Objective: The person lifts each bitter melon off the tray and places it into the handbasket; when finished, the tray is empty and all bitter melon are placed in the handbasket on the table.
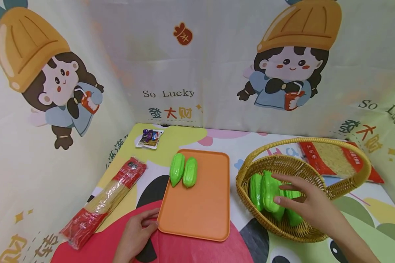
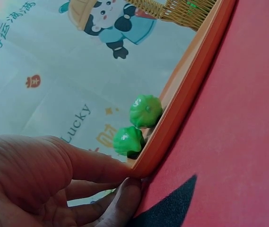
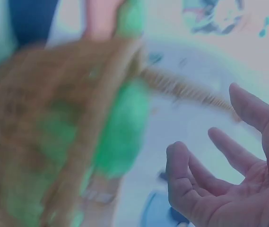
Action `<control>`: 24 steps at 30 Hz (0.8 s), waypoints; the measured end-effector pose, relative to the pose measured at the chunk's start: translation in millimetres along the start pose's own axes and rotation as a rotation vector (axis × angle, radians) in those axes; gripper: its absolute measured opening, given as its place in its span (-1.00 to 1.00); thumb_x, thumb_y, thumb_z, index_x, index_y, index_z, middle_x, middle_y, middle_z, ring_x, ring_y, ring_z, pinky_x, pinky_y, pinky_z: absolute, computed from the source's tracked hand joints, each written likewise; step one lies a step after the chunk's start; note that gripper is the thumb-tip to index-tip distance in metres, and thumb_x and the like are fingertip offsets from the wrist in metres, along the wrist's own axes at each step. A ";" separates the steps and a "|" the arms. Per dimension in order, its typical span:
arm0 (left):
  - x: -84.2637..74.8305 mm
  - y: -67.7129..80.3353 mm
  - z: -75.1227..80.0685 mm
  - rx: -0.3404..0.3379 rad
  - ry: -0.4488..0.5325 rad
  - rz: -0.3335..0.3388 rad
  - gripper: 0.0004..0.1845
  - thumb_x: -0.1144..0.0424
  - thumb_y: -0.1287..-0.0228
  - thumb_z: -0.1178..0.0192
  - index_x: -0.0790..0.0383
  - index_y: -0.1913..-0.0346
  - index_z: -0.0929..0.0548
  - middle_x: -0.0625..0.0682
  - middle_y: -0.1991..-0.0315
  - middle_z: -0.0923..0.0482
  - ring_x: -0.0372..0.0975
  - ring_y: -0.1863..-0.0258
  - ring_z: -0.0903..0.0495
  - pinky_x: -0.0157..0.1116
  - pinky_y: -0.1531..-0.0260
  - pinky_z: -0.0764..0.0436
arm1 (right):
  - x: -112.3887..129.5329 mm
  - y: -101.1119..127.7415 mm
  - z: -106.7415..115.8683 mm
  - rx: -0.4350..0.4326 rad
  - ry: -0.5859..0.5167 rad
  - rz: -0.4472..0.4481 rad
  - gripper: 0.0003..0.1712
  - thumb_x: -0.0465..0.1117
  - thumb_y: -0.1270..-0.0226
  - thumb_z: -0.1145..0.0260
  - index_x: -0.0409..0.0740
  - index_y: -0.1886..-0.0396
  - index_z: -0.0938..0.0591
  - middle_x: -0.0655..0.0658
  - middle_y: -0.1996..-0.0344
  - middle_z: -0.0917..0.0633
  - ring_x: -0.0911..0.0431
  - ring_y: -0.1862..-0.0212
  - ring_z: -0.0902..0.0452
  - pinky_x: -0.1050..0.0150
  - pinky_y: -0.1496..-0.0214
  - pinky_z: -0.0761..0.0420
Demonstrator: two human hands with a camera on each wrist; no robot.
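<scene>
My left hand (image 1: 136, 233) holds the near left corner of an orange tray (image 1: 200, 215), with the index finger and thumb at its rim in the left wrist view. Two glossy green ridged gourds (image 1: 177, 168) lie side by side at the tray's far left. Above the wicker basket (image 1: 276, 233) on the right is my right hand (image 1: 304, 199), its fingers spread and slightly bent. Several more green gourds (image 1: 270, 191) fill the basket, partly hidden by that hand. The right wrist view is blurred, but the right hand (image 3: 229, 175) shows nothing in its grasp there.
A long red and clear packet of noodles (image 1: 102, 204) lies left of the tray. Farther back is a small packet (image 1: 149, 138) with a purple item on it. Behind the basket, whose tall handle (image 1: 303, 140) arches over it, lies a red and yellow bag (image 1: 339, 159).
</scene>
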State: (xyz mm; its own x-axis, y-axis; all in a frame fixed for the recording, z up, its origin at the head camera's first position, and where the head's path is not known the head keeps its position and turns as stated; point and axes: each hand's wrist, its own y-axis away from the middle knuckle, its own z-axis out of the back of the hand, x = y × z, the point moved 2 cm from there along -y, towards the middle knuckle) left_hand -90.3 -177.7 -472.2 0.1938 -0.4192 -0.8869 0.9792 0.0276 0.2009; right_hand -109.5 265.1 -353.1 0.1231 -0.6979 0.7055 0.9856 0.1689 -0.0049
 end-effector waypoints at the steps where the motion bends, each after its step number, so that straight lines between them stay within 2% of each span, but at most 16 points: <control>1: -0.2 0.2 -0.3 0.003 0.000 -0.003 -0.62 0.45 -0.24 -0.28 0.34 -0.14 -0.65 0.09 -0.04 -0.65 -0.21 0.19 -0.71 -0.37 0.18 -0.59 | 8.4 4.5 -2.6 0.000 -0.031 0.020 -0.31 0.02 -0.22 -0.47 0.08 -0.35 -0.51 -0.15 -0.24 -0.52 -0.12 -0.05 -0.60 0.15 0.17 -0.66; 3: -0.8 0.5 -0.9 0.005 0.003 -0.005 -0.62 0.46 -0.23 -0.28 0.34 -0.14 -0.65 0.09 -0.04 -0.65 -0.21 0.20 -0.71 -0.37 0.18 -0.59 | 25.4 11.1 -9.7 0.012 -0.118 0.078 -0.34 -0.07 -0.22 -0.48 0.11 -0.33 -0.53 -0.10 -0.22 -0.53 -0.04 -0.04 -0.61 0.25 0.20 -0.66; 6: -1.0 0.9 -1.4 0.003 -0.006 -0.006 -0.62 0.46 -0.23 -0.28 0.35 -0.14 -0.65 0.09 -0.04 -0.66 -0.21 0.20 -0.70 -0.37 0.19 -0.59 | 45.9 11.9 -21.1 0.037 -0.240 0.168 -0.36 -0.16 -0.21 -0.49 0.14 -0.31 -0.54 -0.07 -0.21 -0.53 0.07 -0.03 -0.62 0.24 0.16 -0.66; 8: -1.0 0.6 -2.1 0.001 -0.016 -0.011 -0.62 0.46 -0.23 -0.28 0.34 -0.13 -0.65 0.08 -0.03 -0.66 -0.22 0.20 -0.70 -0.37 0.18 -0.59 | 56.8 7.4 -29.2 0.066 -0.324 0.195 -0.36 -0.18 -0.21 -0.48 0.14 -0.31 -0.53 -0.07 -0.22 -0.52 0.09 -0.08 -0.60 0.21 0.10 -0.65; 12: -1.3 -0.2 -2.1 0.003 -0.015 0.000 -0.60 0.45 -0.21 -0.30 0.35 -0.14 -0.65 0.09 -0.04 -0.66 -0.22 0.20 -0.70 -0.36 0.20 -0.60 | 73.5 -11.1 -50.5 0.116 -0.404 0.182 -0.36 -0.07 -0.21 -0.49 0.23 -0.31 -0.52 -0.02 -0.25 -0.50 0.07 -0.19 -0.51 0.16 -0.04 -0.60; 15: -1.8 0.0 -0.3 0.001 -0.015 0.023 -0.56 0.42 -0.19 -0.34 0.37 -0.16 -0.63 0.11 -0.06 -0.64 -0.19 0.19 -0.70 -0.34 0.23 -0.63 | 83.4 -34.8 -71.5 0.150 -0.461 0.164 -0.33 0.00 -0.18 -0.51 0.32 -0.30 -0.51 0.06 -0.27 -0.49 0.06 -0.26 -0.45 0.13 -0.11 -0.56; 19: -2.3 0.3 0.9 0.001 -0.018 0.039 -0.54 0.41 -0.18 -0.35 0.38 -0.17 -0.62 0.12 -0.06 -0.64 -0.18 0.19 -0.69 -0.33 0.24 -0.63 | 89.1 -70.7 -99.7 0.138 -0.490 0.178 -0.34 -0.01 -0.16 -0.52 0.37 -0.28 -0.53 0.16 -0.28 -0.46 0.05 -0.30 -0.40 0.09 -0.13 -0.54; 24: -1.5 0.3 -1.5 0.010 0.004 0.035 -0.55 0.42 -0.19 -0.34 0.36 -0.17 -0.63 0.10 -0.05 -0.64 -0.19 0.20 -0.70 -0.35 0.24 -0.62 | 86.2 -109.0 -128.6 0.113 -0.416 0.256 -0.36 -0.08 -0.21 -0.50 0.29 -0.30 -0.55 0.15 -0.30 -0.46 0.00 -0.30 -0.41 0.04 -0.23 -0.45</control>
State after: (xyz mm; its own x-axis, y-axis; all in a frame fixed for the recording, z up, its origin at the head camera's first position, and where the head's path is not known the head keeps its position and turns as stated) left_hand -90.1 -175.7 -471.5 0.2284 -0.4143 -0.8810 0.9712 0.0332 0.2361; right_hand -191.5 97.1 -382.9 0.2799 -0.2911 0.9148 0.9084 0.3886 -0.1543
